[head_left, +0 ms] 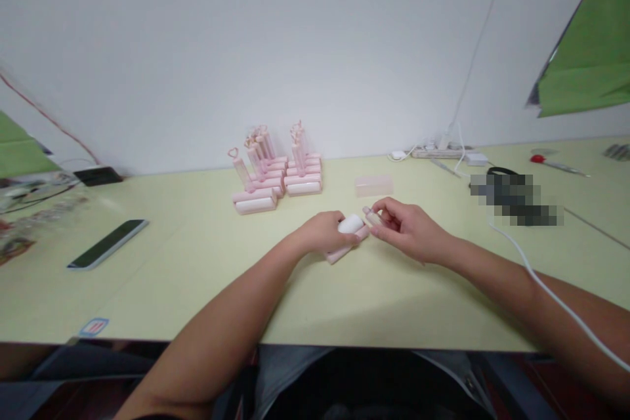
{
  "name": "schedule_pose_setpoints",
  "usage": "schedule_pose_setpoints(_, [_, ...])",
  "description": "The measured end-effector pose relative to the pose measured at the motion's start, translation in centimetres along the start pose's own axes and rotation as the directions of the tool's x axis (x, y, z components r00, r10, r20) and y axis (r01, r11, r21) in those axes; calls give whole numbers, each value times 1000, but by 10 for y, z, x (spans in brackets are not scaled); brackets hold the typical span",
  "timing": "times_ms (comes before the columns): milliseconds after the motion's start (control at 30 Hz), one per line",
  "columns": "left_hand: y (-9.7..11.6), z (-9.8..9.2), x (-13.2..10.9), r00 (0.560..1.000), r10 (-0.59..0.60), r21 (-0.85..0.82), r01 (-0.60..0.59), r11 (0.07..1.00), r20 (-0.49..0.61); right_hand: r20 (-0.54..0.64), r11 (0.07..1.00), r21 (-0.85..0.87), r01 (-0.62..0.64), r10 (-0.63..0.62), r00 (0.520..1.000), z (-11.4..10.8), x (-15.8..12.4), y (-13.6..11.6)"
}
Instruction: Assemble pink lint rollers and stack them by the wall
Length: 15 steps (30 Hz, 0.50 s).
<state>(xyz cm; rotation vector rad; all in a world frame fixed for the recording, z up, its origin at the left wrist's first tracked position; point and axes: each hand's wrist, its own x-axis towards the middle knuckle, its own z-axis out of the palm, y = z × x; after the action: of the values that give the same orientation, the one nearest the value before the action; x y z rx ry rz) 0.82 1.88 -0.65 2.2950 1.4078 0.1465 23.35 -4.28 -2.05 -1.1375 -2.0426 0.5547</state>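
While the left hand curls round a pink-and-white roller near the middle of the table, its thumb and fingers are closed on the body, which lies slantwise with the white part uppermost. Just beside it, the right hand has thumb and fingertips pinched on a small pale stick — its free end points toward the roller, though whether the two touch cannot be told. Beyond the hands, toward the back edge, lies a translucent pink piece. Left of that, also near the back edge, two rows of pink rollers carry upright clear handles topped with small loops. Toward the table's left edge lies a dark-screened phone; a label sits at the front edge, near the left corner. Along the back edge, right of centre, rests a power strip — a red-ended tool lies nearer the back right corner. A white cable crosses in front of the right forearm.
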Motion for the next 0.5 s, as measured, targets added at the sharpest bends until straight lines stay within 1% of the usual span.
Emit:
schedule_pose_setpoints(67, [-3, -1, 5, 999, -43, -95, 39, 995, -33, 27, 1000, 19, 2, -2, 1000, 2, -1, -1])
schedule_pose_setpoints(133, [-5, -2, 9, 996, -55, -275, 34, 961, -70, 55, 999, 37, 8, -10, 998, 4, -1, -2])
schedule_pose_setpoints(200, [-5, -2, 12, 996, -60, -489, 17, 872, -72, 86, 999, 51, 9, -13, 996, 4, -2, -3])
schedule_pose_setpoints(267, [-5, -2, 14, 998, -48, -670, 2, 742, -51, 98, 999, 52, 4, -9, 995, 4, -2, -4])
schedule_pose_setpoints(300, [-5, -2, 14, 998, -36, -735, -7, 678, -43, 97, 999, 50, 1, -6, 995, 4, -2, -5])
schedule_pose_setpoints(333, [-5, -2, 14, 999, -22, -781, -17, 624, -40, 96, 999, 50, 0, -4, 995, 4, -2, -5])
schedule_pose_setpoints(400, [-5, -2, 14, 999, 0, -830, -35, 557, -42, 97, 998, 57, -1, -5, 995, 5, -2, -6])
schedule_pose_setpoints(500, [-3, -2, 13, 999, 19, -850, -43, 525, -38, 113, 998, 65, 9, -16, 993, 6, -2, -7])
